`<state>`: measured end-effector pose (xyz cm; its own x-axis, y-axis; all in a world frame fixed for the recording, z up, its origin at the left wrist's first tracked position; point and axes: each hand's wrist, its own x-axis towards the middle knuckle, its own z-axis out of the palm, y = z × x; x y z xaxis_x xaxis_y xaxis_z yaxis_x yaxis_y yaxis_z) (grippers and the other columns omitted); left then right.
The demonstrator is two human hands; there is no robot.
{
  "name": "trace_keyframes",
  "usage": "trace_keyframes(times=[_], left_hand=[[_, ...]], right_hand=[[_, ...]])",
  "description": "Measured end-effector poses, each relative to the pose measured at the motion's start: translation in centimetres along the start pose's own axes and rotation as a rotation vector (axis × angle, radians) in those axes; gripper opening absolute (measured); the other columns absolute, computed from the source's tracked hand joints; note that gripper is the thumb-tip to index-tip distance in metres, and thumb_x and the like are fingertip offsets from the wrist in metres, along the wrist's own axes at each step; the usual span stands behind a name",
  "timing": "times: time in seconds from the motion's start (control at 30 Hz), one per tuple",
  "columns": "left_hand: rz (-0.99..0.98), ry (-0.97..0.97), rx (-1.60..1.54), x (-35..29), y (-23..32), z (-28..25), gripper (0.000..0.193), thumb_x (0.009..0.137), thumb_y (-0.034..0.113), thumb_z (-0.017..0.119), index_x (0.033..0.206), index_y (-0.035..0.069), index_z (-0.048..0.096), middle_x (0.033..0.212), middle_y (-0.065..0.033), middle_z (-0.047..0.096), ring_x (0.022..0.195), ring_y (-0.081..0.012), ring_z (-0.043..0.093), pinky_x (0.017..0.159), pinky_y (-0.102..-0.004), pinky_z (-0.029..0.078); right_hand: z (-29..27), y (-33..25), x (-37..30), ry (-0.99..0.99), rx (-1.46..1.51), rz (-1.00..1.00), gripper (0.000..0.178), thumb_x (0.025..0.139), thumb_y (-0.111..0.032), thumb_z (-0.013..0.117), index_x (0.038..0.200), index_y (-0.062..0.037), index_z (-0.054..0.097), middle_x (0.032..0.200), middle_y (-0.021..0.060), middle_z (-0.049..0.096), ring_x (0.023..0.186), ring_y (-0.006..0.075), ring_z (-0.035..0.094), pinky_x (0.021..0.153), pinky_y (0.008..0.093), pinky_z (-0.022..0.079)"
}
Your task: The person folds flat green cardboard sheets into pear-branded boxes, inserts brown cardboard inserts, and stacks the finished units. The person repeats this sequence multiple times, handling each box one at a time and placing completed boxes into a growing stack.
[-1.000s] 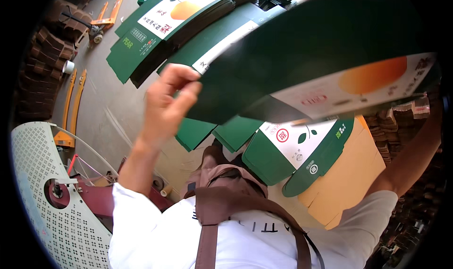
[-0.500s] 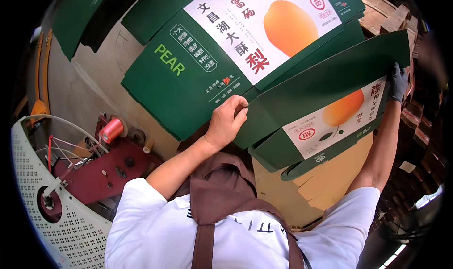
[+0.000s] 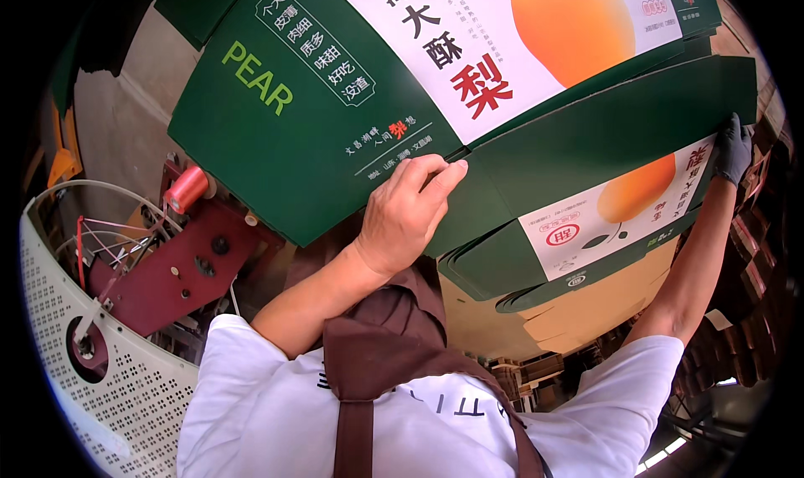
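Observation:
A large dark green printed cardboard carton point(image 3: 276, 168), folded flat, spreads before me with a big yellow pear pictured on its white panel. Along its near side a green flap point(image 3: 620, 134) slopes down to a smaller white panel with another pear. My left hand point(image 3: 409, 214) is bare, its fingers curled and thumb and forefinger pinched at the carton's near edge, by the corner where flap and panel meet. At the flap's far right end, my right hand point(image 3: 734, 153), in a dark grey glove, grips the edge; part of its fingers is hidden.
At the left stands a machine with a perforated pale grey cover point(image 3: 126, 394), a dark red plate point(image 3: 180, 268) and a spool of red strapping point(image 3: 186, 190). Brown cardboard layers point(image 3: 586, 310) lie below the green flaps. Stacked wooden pallets point(image 3: 741, 285) stand to the right.
The carton appears larger and closer, and its printed face has shifted in view. My right hand sits slightly farther right and lower. Both hands stay at the carton's edges.

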<state>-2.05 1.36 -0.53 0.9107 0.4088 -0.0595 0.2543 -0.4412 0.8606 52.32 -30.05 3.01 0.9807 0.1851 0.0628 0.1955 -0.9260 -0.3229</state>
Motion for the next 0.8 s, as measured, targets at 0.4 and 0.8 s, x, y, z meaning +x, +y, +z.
trace_keyframes(times=[0.4, 0.8], left_hand=[[-0.026, -0.053, 0.086, -0.1, 0.3, 0.1, 0.056, 0.07, -0.01, 0.066, 0.123, 0.008, 0.064, 0.098, -0.0082, 0.055, 0.076, -0.0228, 0.058, 0.062, -0.0344, 0.052], [-0.025, -0.082, 0.095, 0.1, 0.4, -0.2, 0.055, 0.07, -0.01, 0.066, 0.123, 0.007, 0.064, 0.097, -0.0084, 0.053, 0.075, -0.0221, 0.058, 0.062, -0.0339, 0.051]], right_hand=[[1.3, -1.6, -0.8, -0.01, -0.029, -0.014, 0.047, 0.092, -0.034, 0.063, 0.118, 0.0044, 0.065, 0.111, 0.0102, 0.069, 0.096, 0.0156, 0.063, 0.086, 0.0268, 0.048], [1.6, -1.2, -0.3, -0.047, 0.004, 0.02, 0.044, 0.094, -0.033, 0.06, 0.121, 0.0019, 0.064, 0.116, 0.0097, 0.069, 0.103, 0.0173, 0.063, 0.091, 0.0274, 0.046]])
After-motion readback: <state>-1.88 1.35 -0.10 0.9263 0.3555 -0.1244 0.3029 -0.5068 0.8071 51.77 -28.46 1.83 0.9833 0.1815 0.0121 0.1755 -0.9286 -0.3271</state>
